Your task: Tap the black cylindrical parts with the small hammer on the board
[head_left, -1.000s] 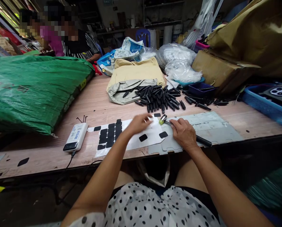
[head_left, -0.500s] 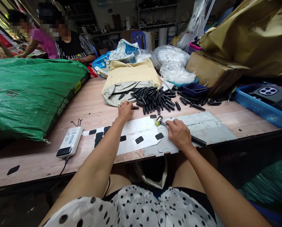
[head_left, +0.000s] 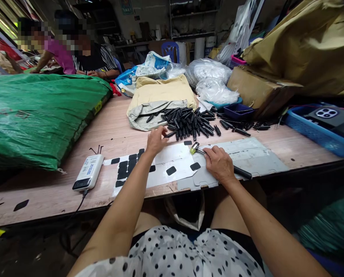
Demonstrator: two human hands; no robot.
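My right hand (head_left: 220, 163) is closed around the metal shaft of a small hammer (head_left: 241, 172), whose black grip sticks out to the right. Its two-faced head, one end yellow-green, lies over the white sheet (head_left: 172, 154). At the near left edge of a heap of black tapered pieces (head_left: 186, 123), my left hand (head_left: 157, 141) has its fingertips pinched at the end of one black tapered piece (head_left: 170, 134). Black rounded patches (head_left: 171, 170) lie spread over the white sheet and in rows under my left forearm.
A green sack (head_left: 42, 119) fills the left side. A white power bank (head_left: 88, 173) with a cable lies before it. Behind the heap are a beige sack (head_left: 163, 90) and plastic bags (head_left: 209, 73). To the right stand a cardboard box (head_left: 261, 86) and blue basket (head_left: 313, 130). Two people work at the far left.
My left hand has shifted slightly towards me and to the right, turning at the wrist, with the black tapered piece at its fingertips. The right hand and hammer stay put. My view has tilted slightly.
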